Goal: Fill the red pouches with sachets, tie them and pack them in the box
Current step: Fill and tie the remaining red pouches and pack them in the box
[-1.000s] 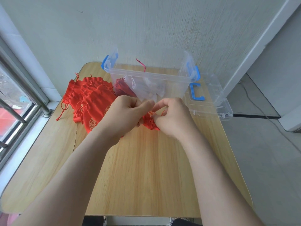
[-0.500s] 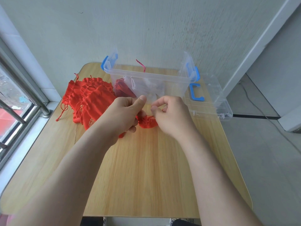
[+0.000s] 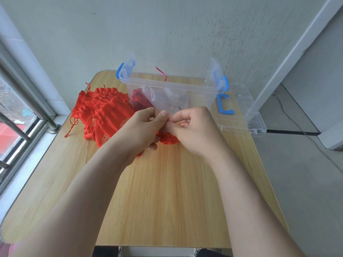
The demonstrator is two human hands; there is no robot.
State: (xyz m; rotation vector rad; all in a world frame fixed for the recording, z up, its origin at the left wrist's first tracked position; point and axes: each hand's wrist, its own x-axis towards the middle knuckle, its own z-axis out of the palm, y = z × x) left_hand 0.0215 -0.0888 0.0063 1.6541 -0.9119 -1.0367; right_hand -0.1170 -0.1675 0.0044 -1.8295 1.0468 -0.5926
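Forearms converge, left hand [image 3: 141, 130] and right hand [image 3: 196, 132] meeting fingertip to fingertip (left thumb on top), both pinching the red pouch [image 3: 168, 140].

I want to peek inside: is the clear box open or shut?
Open. The clear box has no top; its lid lies beside it.

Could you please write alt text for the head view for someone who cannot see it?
The left hand and right hand meet above a wooden table, pinching the drawstring of a small red pouch. A pile of red pouches lies to their left; a clear box stands behind, its lid beside it.
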